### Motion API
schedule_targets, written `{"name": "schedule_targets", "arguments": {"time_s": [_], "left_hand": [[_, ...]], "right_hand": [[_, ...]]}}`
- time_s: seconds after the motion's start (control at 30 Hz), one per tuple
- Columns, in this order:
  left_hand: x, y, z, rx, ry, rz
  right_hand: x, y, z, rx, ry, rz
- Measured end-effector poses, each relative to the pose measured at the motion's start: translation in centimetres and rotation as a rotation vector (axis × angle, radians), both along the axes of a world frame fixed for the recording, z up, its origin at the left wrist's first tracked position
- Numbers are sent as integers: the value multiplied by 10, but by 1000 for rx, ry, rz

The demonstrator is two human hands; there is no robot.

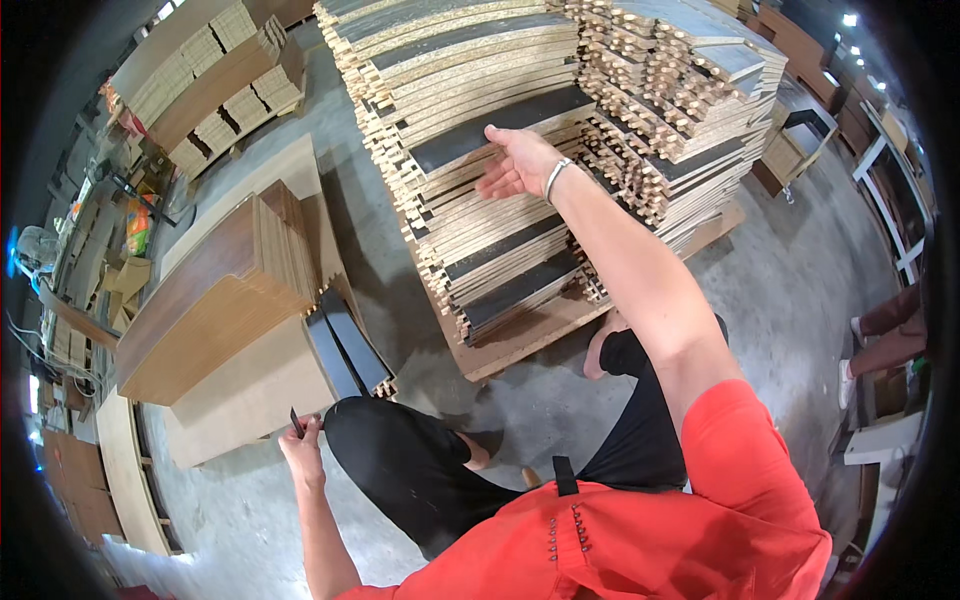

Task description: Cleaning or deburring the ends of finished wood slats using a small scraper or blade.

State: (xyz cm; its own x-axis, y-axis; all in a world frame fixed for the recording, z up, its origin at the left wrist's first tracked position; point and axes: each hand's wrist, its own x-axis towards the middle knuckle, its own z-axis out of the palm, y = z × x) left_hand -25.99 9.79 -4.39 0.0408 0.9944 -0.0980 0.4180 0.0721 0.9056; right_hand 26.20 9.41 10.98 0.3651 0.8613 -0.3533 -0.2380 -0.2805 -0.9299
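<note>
My right hand (518,163) is stretched out ahead of me, fingers spread wide and holding nothing, hovering at the front edge of a tall stack of long narrow chipboard strips with dark faces (480,140) piled on a low wooden pallet (520,340). The top dark-faced strip lies just beyond my fingertips, its long axis running left to right across my view and tilting up toward the right, so my right hand is by far the nearer one. My left hand (303,445) is low beside my knee, fingers pinched narrow around a small thin dark object (297,421) I cannot identify; its long axis points up and slightly left. Just above that hand, two dark flat panels (348,350) lean on a stack of brown wood-grain boards (225,295). I wear a red shirt and black trousers and stand on a grey concrete floor (790,290). More board stacks (215,85) sit at far left
</note>
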Motion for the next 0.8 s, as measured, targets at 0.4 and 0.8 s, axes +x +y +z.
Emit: {"name": "schedule_targets", "arguments": {"time_s": [0.4, 0.8], "left_hand": [[-1, -12, 21, 80, -79, 27], [27, -19, 30, 200, -120, -116]], "right_hand": [[11, 3, -31, 281, 394, 0], [-8, 34, -34, 291, 475, -329]]}}
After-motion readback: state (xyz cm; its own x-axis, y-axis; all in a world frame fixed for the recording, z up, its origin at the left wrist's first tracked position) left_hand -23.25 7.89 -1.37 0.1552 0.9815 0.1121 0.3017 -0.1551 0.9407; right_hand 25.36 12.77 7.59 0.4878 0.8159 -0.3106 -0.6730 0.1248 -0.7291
